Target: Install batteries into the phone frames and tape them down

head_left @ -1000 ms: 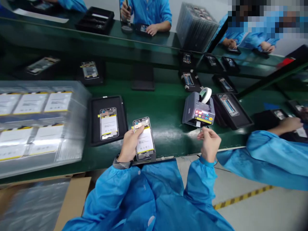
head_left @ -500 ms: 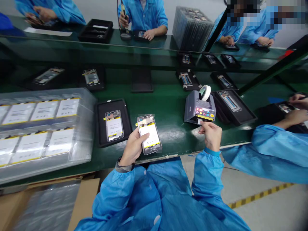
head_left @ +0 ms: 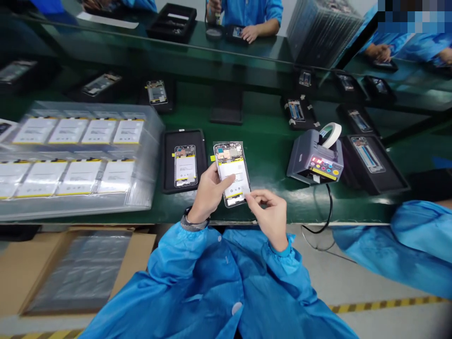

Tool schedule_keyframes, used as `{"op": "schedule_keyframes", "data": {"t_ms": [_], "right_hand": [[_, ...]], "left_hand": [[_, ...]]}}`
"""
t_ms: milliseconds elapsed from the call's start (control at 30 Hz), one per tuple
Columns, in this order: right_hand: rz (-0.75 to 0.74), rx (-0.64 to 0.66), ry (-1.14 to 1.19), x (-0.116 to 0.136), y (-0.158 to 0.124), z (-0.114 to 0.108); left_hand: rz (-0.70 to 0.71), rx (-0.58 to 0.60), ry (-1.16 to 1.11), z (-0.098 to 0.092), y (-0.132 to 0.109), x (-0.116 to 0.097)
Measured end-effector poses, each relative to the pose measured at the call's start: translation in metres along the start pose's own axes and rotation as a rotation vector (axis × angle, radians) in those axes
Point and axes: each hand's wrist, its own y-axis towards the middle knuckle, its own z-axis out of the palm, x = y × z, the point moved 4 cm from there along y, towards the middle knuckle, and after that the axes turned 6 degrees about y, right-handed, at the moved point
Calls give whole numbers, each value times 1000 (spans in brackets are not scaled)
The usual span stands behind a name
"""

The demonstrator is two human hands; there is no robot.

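Noted right hand (head_left: 270,214) gone from tape dispenser (head_left: 314,160), now pinching lower corner of phone frame (head_left: 231,172), left of dispenser: work judged shifted onto frame. Found left hand (head_left: 208,193) gripping same frame over desk (head_left: 268,155). Counted left of dispenser: 2 frames, 1 held, 1 in tray (head_left: 169,160).

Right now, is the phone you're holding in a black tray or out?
Out. The left hand holds the phone above the green table, right hand pinching its lower corner; the black tray beside it holds another.
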Motion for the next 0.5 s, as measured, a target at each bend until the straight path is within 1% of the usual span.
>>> {"op": "schedule_keyframes", "data": {"t_ms": [167, 367, 500], "right_hand": [[-45, -7, -37, 1, 4, 3], [-58, -6, -139, -2, 2, 8], [-63, 53, -265, -5, 6, 4]], "left_hand": [[16, -13, 12, -1, 0, -2], [0, -42, 31, 1, -1, -7], [0, -52, 42, 1, -2, -10]]}}
